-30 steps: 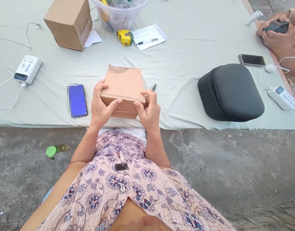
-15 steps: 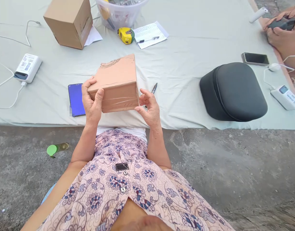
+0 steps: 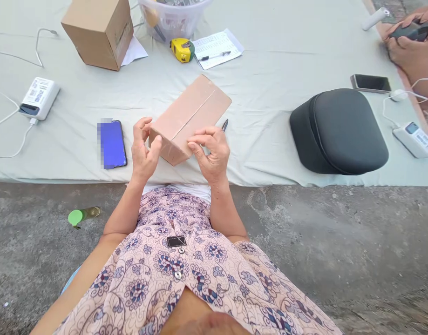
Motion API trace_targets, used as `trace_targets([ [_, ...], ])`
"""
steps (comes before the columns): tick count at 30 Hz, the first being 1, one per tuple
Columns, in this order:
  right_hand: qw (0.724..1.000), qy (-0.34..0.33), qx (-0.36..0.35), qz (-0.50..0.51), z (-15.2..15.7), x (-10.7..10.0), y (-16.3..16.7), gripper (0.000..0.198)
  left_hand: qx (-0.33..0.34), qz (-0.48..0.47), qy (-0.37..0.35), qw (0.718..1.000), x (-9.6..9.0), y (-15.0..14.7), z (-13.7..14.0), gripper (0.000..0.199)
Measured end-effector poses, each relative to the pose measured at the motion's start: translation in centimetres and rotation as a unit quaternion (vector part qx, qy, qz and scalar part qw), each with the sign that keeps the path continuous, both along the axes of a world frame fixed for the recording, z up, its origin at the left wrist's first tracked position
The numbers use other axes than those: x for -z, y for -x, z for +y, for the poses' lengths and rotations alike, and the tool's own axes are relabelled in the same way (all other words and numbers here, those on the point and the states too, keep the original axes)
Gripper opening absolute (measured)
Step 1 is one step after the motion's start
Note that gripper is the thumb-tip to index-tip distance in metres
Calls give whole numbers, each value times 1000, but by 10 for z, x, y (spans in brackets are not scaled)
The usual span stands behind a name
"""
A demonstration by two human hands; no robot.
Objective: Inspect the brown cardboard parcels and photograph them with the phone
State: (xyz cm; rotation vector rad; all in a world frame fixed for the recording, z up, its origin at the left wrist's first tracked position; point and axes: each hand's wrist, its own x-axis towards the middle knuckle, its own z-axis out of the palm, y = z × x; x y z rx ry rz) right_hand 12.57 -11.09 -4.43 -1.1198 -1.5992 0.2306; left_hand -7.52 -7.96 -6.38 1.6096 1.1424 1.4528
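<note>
A small cardboard box (image 3: 196, 111) is tilted over the near part of the table, a straight seam running along its upper face. My left hand (image 3: 144, 151) grips its left end, thumb on the near side and fingers behind the corner. With thumb and fingertips, my right hand (image 3: 213, 152) holds the near right edge. Left of my left hand lies a phone (image 3: 115, 145) with a blue screen. Just beyond my right hand a pen (image 3: 225, 124) shows in part; the rest is hidden.
Farther back are a larger cardboard box (image 3: 90, 35), a plastic tub (image 3: 175, 21), a tape measure (image 3: 182, 50) and a paper pad (image 3: 217, 48). A black case (image 3: 339, 132) stands right, a white power bank (image 3: 40, 98) left. Another person's hands (image 3: 409, 51) hold a dark object.
The small box has turned in my hands, so its seamed face now shows on top. My left hand has shifted right, and my right hand has moved in onto the box's near edge.
</note>
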Motion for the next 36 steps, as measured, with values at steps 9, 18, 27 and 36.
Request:
trace_targets([
  [9, 998, 58, -4, -14, -2, 8, 15, 23, -16, 157, -71, 985, 4, -11, -4, 127],
  [18, 995, 74, -66, 3, 0, 11, 5, 30, -10, 188, -70, 980, -5, -12, -14, 125],
  [27, 995, 102, 1, 7, 13, 13, -1, 68, -40, 165, -64, 983, 4, -15, -9, 114],
  [36, 985, 116, 40, 120, 78, 42, -60, 70, 29, 121, -42, 991, 1, 12, 2, 117],
])
